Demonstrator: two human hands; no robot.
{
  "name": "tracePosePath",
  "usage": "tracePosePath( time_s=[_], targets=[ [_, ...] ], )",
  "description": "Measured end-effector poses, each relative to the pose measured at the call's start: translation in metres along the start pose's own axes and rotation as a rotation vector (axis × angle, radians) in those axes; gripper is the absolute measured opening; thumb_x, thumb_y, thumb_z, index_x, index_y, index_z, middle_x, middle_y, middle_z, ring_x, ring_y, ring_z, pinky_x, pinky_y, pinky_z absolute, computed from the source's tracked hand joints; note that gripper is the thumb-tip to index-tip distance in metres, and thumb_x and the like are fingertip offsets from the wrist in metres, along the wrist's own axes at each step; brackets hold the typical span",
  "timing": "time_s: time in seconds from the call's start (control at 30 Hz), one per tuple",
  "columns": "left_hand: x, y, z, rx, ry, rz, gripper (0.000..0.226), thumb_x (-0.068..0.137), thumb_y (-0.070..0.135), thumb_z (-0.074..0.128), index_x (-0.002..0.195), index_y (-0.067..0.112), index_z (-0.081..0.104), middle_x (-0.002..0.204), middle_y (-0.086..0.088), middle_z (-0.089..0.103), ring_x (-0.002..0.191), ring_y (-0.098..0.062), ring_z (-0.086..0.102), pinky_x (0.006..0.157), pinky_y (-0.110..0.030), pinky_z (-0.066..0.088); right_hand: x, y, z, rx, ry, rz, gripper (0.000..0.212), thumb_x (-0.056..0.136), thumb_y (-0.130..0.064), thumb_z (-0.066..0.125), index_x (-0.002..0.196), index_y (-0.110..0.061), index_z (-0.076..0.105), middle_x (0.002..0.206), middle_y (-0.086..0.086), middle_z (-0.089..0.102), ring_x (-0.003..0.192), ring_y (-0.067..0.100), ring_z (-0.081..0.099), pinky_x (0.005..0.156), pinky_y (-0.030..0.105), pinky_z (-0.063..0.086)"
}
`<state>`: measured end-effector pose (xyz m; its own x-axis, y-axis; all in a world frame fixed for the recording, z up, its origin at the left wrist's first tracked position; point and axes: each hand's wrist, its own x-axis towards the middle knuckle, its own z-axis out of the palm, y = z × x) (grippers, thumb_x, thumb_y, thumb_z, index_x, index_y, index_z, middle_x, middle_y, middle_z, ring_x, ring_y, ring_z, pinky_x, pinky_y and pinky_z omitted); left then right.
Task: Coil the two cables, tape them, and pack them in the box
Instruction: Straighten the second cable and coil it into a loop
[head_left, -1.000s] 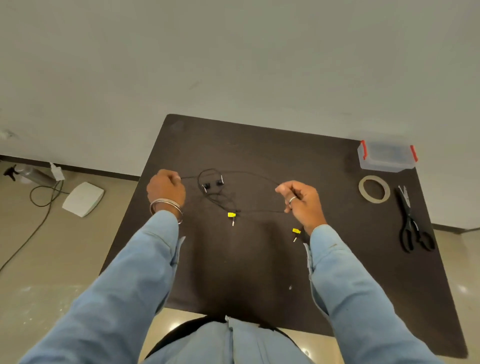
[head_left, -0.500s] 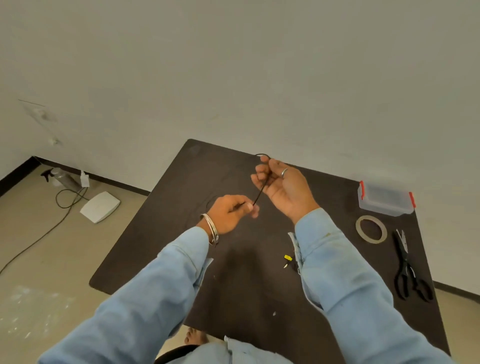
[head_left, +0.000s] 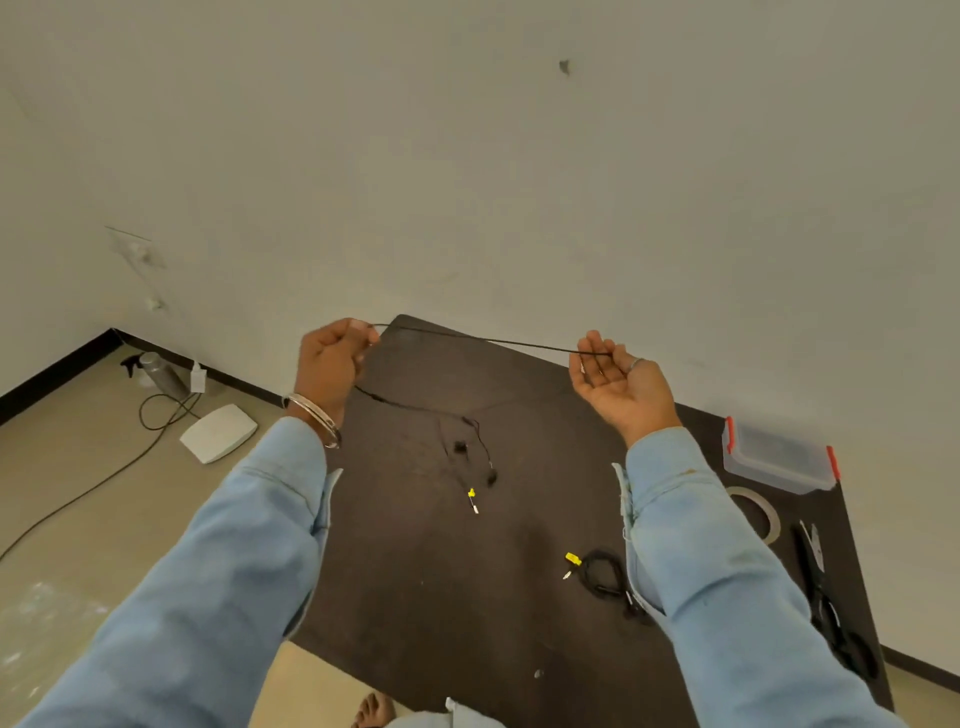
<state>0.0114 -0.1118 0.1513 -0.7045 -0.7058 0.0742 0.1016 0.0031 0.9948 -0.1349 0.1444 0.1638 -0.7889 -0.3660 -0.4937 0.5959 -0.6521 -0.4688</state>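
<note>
- While the left hand (head_left: 332, 358) pinches the cable (head_left: 483, 340) with curled fingers, the right hand (head_left: 615, 376) holds its other part at the fingertips, palm up, fingers loosely curled.
- Between the hands it is taut above the bench (head_left: 415, 597); its tail lies loose on the bench.
- A second cable (head_left: 602, 574) seems coiled by the right sleeve; I see no tape on it.
- Tape (head_left: 763, 517), scissors (head_left: 826, 597) and box (head_left: 779, 460) wait near the right edge; the middle offers room.

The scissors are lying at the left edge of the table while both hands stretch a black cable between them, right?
Not quite: the scissors lie at the table's right edge, as the head view shows. The left hand and right hand do stretch the black cable.
</note>
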Motion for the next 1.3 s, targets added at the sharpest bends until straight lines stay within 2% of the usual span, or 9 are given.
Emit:
tracePosePath(
  time_s=[0.17,0.4,0.57,0.7,0.83,0.93,1.1,1.17,1.3],
  targets=[
    [0.013,0.017,-0.025,-0.217,0.248,-0.053,0.037,0.092,0.013,0.042,0.061,0.019,0.060,0.045,0.010,0.038,0.040,-0.006,0.027,0.037,-0.015,0.020,0.016,-0.003,-0.007,0.034,0.073,-0.015,0.024,0.102,-0.010,0.031,0.119,-0.009,0.049,0.089,0.010,0.066,0.079,0.022,0.064,0.066,0.039,0.050],
    [0.023,-0.005,-0.036,0.026,0.269,-0.176,0.030,0.092,0.017,0.047,0.068,0.016,0.065,0.052,0.003,0.041,0.041,-0.009,0.029,0.038,-0.014,0.024,0.021,-0.004,0.005,-0.066,0.055,-0.045,0.016,0.100,-0.004,0.037,0.097,-0.005,0.053,0.093,0.014,0.064,0.083,0.025,0.063,0.066,0.039,0.052],
    [0.023,-0.029,-0.026,0.493,0.077,-0.284,0.022,0.087,0.020,0.059,0.069,0.015,0.071,0.070,-0.004,0.062,0.065,-0.021,0.053,0.063,-0.031,0.051,0.022,0.000,0.017,-0.110,-0.033,-0.050,0.011,0.096,0.000,0.047,0.094,0.002,0.058,0.094,0.017,0.062,0.086,0.028,0.064,0.093,0.043,0.050],
    [0.016,-0.027,0.003,1.009,-0.177,-0.318,0.032,0.089,0.029,0.060,0.104,0.002,0.068,0.109,-0.016,0.067,0.098,-0.032,0.061,0.088,-0.037,0.047,0.010,0.011,0.037,-0.261,-0.126,-0.037,0.011,0.093,0.003,0.051,0.089,0.003,0.062,0.080,0.014,0.069,0.067,0.023,0.072,0.073,0.037,0.056],
    [0.018,-0.007,0.034,0.829,-0.352,0.024,0.046,0.092,0.025,0.056,0.137,0.016,0.047,0.142,-0.008,0.046,0.130,-0.026,0.044,0.106,-0.033,0.033,0.000,0.016,0.042,-0.768,-0.234,-0.020,0.016,0.094,-0.003,0.051,0.095,0.002,0.066,0.071,0.006,0.057,0.041,0.007,0.044,0.038,0.018,0.034],
    [0.023,0.009,0.057,0.626,-0.650,0.218,0.056,0.093,0.030,0.053,0.144,0.023,0.031,0.150,-0.002,0.034,0.139,-0.019,0.031,0.109,-0.030,0.029,-0.008,0.010,0.048,-1.206,-0.414,-0.076,0.023,0.096,-0.014,0.053,0.097,0.002,0.069,0.060,0.002,0.048,0.041,0.007,0.027,0.037,0.018,0.021],
    [0.015,0.020,0.089,0.461,-0.864,0.262,0.017,0.090,0.032,0.053,0.102,0.026,0.065,0.094,-0.001,0.070,0.088,-0.004,0.065,0.084,-0.022,0.049,-0.017,-0.008,0.063,-1.454,-0.517,-0.169,0.032,0.091,-0.025,0.062,0.088,0.006,0.070,0.053,0.000,0.048,0.040,0.006,0.027,0.037,0.017,0.023],
    [0.014,0.019,0.094,0.424,-0.799,0.266,0.020,0.095,0.020,0.051,0.082,0.024,0.066,0.063,0.002,0.061,0.055,-0.003,0.058,0.062,-0.019,0.048,-0.016,-0.017,0.062,-1.460,-0.507,-0.195,0.031,0.088,-0.026,0.065,0.085,0.004,0.072,0.051,-0.001,0.049,0.042,0.007,0.031,0.038,0.017,0.026],
    [0.032,0.025,0.083,0.460,-0.493,0.297,0.032,0.095,0.010,0.047,0.072,0.021,0.065,0.047,0.014,0.053,0.044,0.002,0.047,0.052,-0.011,0.038,-0.004,-0.034,0.043,-1.370,-0.401,-0.273,0.024,0.089,-0.023,0.063,0.081,-0.002,0.073,0.051,-0.002,0.049,0.046,0.009,0.035,0.045,0.021,0.032]
  ],
)
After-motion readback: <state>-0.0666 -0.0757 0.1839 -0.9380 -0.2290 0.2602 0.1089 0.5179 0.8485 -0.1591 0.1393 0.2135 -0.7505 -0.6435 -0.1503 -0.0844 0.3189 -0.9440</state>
